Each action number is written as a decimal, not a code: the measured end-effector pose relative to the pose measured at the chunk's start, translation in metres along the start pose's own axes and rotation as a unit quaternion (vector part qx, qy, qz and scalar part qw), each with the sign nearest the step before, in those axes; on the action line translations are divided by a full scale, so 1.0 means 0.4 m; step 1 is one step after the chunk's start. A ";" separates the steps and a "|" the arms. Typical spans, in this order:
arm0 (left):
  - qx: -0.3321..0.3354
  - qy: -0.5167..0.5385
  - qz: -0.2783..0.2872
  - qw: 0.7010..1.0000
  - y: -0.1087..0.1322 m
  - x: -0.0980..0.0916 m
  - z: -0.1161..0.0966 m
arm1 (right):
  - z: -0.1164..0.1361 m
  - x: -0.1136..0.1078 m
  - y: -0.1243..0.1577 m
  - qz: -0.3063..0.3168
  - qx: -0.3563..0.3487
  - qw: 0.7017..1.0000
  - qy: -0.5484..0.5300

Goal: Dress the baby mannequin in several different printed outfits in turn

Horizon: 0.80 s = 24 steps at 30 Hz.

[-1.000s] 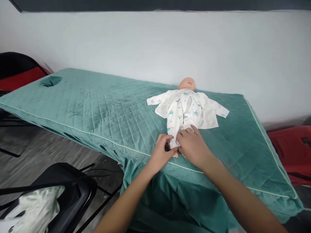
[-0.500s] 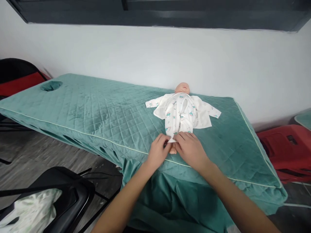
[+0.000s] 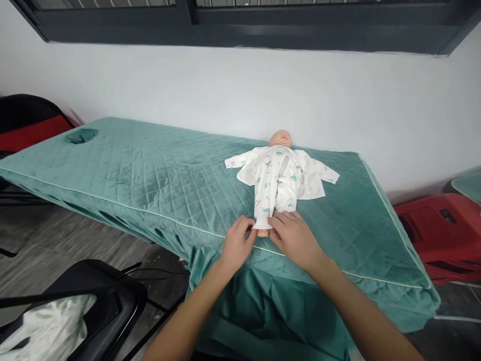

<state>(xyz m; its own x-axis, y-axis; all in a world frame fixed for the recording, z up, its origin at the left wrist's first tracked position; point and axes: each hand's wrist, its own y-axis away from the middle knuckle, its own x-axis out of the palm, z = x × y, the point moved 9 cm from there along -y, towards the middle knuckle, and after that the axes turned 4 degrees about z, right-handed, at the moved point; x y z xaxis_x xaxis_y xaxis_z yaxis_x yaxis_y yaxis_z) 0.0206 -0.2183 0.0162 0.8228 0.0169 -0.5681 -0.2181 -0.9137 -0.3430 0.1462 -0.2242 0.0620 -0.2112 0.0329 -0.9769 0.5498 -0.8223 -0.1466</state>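
A baby doll [image 3: 280, 138] lies on its back on the green quilted bed cover, its head toward the wall. White baby pants [image 3: 266, 188] with a small printed pattern cover its legs, and a white baby jacket [image 3: 311, 175] lies spread under it with the sleeves out to both sides. My left hand [image 3: 238, 241] pinches the left edge of a pant leg's cuff. On the cuff's other edge, my right hand [image 3: 295, 238] is closed in a pinch. Between the hands the doll's foot [image 3: 263, 232] pokes out below the cuff.
The green-covered bed [image 3: 161, 175] has a face hole [image 3: 81, 136] at its far left. A black chair [image 3: 124, 296] with a patterned cloth [image 3: 52, 326] on it stands at the lower left. Red plastic objects [image 3: 443, 235] stand at the right, and a dark window frame [image 3: 240, 27] is above.
The pant leg is drawn further down toward me, and its cuff is now stretched flat between both hands. More of the window shows as the view tilts up slightly.
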 end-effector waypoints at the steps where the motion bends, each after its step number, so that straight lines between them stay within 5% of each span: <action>1: -0.003 -0.008 0.005 1.000 0.006 0.002 0.004 | 0.006 -0.003 0.003 0.002 -0.007 1.000 -0.001; 5: 0.003 -0.039 0.012 0.999 0.019 0.004 -0.008 | -0.012 -0.012 0.020 -0.004 -0.007 0.997 -0.078; 9: 0.073 -0.040 -0.002 0.997 0.007 0.003 -0.081 | -0.118 -0.009 0.065 -0.074 0.081 0.975 -0.192; 16: 0.110 -0.161 0.101 0.976 -0.091 0.102 -0.164 | -0.228 0.084 0.107 -0.078 0.224 0.968 -0.080; 20: 0.086 -0.244 0.126 0.958 -0.128 0.144 -0.154 | -0.225 0.089 0.090 -0.110 0.211 0.968 -0.076; 24: 0.069 -0.251 0.120 0.958 -0.134 0.151 -0.148 | -0.180 0.033 0.089 -0.161 0.121 0.974 -0.105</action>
<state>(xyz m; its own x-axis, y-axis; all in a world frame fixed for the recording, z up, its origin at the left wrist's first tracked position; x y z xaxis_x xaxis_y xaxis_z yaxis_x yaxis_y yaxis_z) 0.1131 -0.1924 0.0444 0.3918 0.0377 -0.9193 -0.4656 -0.8536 -0.2335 0.2211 -0.2120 0.0325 -0.5161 0.2140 -0.8294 0.2275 -0.8992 -0.3736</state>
